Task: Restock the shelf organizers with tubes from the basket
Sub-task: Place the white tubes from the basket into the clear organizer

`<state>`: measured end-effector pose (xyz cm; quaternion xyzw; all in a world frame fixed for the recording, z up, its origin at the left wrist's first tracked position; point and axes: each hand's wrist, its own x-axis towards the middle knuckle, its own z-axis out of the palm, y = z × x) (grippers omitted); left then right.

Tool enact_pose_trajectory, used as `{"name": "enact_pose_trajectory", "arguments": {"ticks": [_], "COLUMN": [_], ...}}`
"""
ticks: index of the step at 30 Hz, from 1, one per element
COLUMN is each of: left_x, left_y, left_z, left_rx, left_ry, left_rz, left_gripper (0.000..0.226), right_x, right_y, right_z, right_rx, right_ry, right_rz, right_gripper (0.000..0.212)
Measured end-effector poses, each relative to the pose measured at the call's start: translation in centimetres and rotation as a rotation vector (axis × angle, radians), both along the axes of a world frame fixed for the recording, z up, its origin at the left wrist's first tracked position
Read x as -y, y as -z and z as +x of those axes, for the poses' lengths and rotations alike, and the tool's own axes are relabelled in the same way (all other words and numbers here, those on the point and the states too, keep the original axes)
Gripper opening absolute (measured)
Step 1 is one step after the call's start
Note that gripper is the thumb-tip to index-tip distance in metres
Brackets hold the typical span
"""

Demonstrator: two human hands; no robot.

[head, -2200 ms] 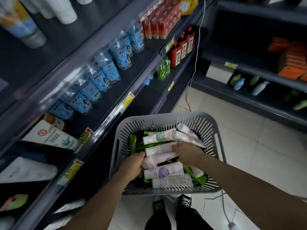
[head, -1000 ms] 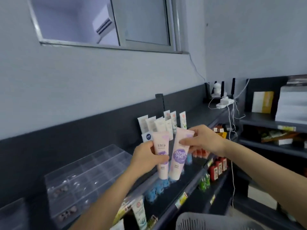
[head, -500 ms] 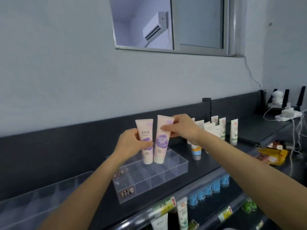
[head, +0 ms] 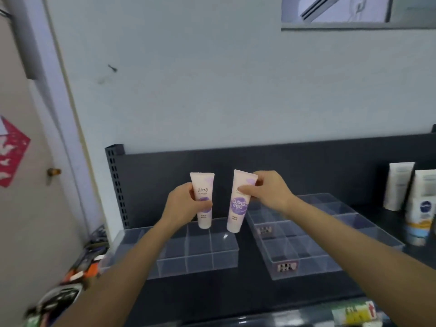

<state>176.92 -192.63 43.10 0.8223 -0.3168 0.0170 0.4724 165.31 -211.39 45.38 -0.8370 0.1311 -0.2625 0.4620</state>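
Above a dark shelf (head: 247,291) against a pale wall (head: 212,90), the left hand (head: 181,206) is gripping one pink tube (head: 202,185) and the right hand (head: 269,194) is pinching a second tube (head: 238,208), both upright over the far edge of a clear organizer (head: 200,256). White tubes (head: 398,185) are standing far right.

Left forearm (head: 132,263) and right forearm (head: 354,237) show bare to the frame edge; left hand (head: 182,204) and right hand (head: 269,192) are bare too.

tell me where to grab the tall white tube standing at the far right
Pinch the white tube across its flat upper body, coming from the front left: it stands upright, crimped end up, and the Nivea tube crowds its right side.
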Motion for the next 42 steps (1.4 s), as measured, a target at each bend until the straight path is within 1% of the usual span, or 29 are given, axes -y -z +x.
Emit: {"name": "enact_pose_trajectory", "arguments": {"ticks": [5, 11, 20, 23, 26, 29, 32, 35, 37, 39, 42], "left_x": [-1.0, 0.5, 1.3, 1.2, 1.0, 0.9, 0.7, 0.4, 0.4, 0.6, 1.8], "left_y": [1.4, 3.7, 6.6, 6.9, 7.0, 6.9, 6.6, 6.0, 5.3, 4.4, 3.5], "left_z": [3.7, 5.3, 6.5, 6.4, 6.4, 6.2, 5.9, 5.2, 4.0, 2.4, -0.6], "left_rx": [-0.023, -0.075, -0.102, -0.109, -0.116, -0.132, -0.128, -0.039, 0.091, 0.266, 0.505], "left_ry": [-0.077, -0.037, -0.052, -0.066, -0.069, -0.082, -0.11, -0.198, -0.269, -0.288, -0.206], "left_rz": [-0.025, 0.036, 0.121, 0.129, 0.095, 0.067, 0.065, 0.012, -0.003, 0.005, 0.017], "left_gripper": [0.03, 0.03, 0.033, 0.036, 0.04, 0.047, 0.058, 0.087, 0.097, 0.095, 0.081], "right_x": [-0.5, -0.3, 0.2, 0.5, 0.4, 0.1, -0.2, -0.2, -0.2, -0.2, 0.1], "right_y": [1.3, 3.3, 5.6, 6.0, 5.8, 5.5, 5.3, 5.0, 4.7, 4.4, 4.1], "right_z": [5.0, 8.3, 9.4, 9.4, 9.5, 9.3, 8.7, 7.6, 6.4, 4.7, 1.7], "right_rx": [-0.003, -0.11, -0.219, -0.215, -0.229, -0.244, -0.215, -0.185, -0.152, -0.094, -0.012], "right_ry": [0.024, -0.01, -0.053, -0.048, -0.061, -0.056, -0.039, 0.007, 0.045, 0.078, 0.134], "right_rz": [0.025, 0.004, -0.064, -0.033, -0.01, -0.05, -0.079, -0.096, -0.12, -0.127, -0.121], "right_gripper": [0.012, 0.01, 0.014, 0.017, 0.017, 0.025, 0.044, 0.063, 0.066, 0.064, 0.054]}}
